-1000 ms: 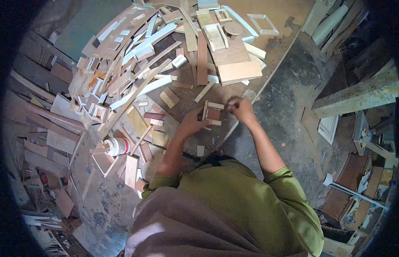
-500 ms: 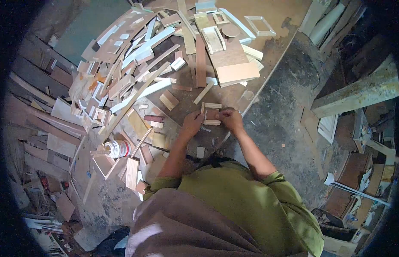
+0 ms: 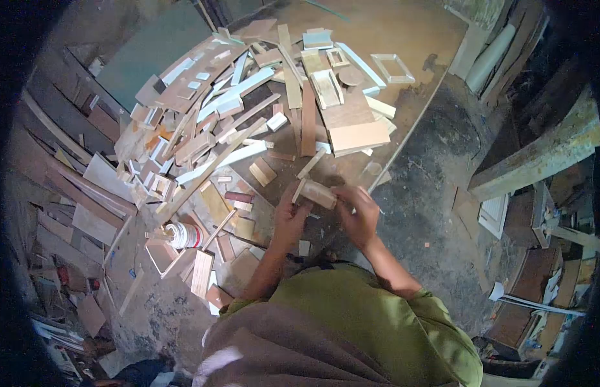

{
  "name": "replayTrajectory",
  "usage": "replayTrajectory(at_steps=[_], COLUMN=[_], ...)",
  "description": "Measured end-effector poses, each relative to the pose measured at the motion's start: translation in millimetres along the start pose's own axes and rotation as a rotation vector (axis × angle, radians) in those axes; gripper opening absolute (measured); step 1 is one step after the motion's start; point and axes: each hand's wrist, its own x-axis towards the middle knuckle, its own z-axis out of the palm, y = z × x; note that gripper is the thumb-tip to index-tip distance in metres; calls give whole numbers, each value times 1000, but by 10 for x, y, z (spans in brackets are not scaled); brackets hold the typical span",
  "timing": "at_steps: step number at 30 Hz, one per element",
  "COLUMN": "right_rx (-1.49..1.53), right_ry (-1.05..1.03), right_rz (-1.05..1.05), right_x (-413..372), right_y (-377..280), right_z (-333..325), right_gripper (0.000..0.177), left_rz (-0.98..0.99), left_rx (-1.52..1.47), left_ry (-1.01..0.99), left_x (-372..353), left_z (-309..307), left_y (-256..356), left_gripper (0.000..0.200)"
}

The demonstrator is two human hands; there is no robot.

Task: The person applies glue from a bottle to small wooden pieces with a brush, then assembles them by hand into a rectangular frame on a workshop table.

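A small wooden box-like frame [image 3: 318, 193] is between my hands over the near part of the table, tilted so that one long pale side faces up. My left hand [image 3: 290, 218] is closed on its left end, where a crosswise strip stands out. At the right end, my right hand [image 3: 358, 213] has its fingers bent and pinched against the wood. The frame's underside is hidden. Just beyond it lies a narrow wooden strip [image 3: 311, 164], and a short two-toned block [image 3: 262, 171] rests to the left.
Wood offcuts and white-painted strips [image 3: 222, 161] crowd the table's left and middle. A pale flat board [image 3: 360, 137] lies farther back, near an open frame [image 3: 393, 68]. A white tub [image 3: 183, 236] stands at the left. The table's right edge [image 3: 413, 122] borders the floor.
The wooden frame has been turned from lying with its opening upward to showing a long side. Both hands have turned with it. The view has shifted, so the table sits lower in the picture.
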Motion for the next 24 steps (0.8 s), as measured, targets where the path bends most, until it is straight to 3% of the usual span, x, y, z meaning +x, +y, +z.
replayTrajectory(at_steps=[4,7,10,16,24], right_rx=[64,-11,11,-10,25], right_ry=[21,31,38,0,40], right_rz=[-105,-190,-252,-360,-415], right_x=[-55,-72,-71,-60,-61], right_y=[-202,-342,-453,-554,-703], right_z=[-126,-198,-244,-282,-222], right_gripper=[26,25,24,28,24], left_rz=[173,195,214,136,172], left_rx=[8,-288,-494,-454,-482], left_ry=[-100,-181,-174,-2,8], left_x=[-105,-225,-336,-466,-598], left_z=[20,81,123,154,105], left_y=[152,283,327,443,642], left_gripper=[58,68,58,64,60])
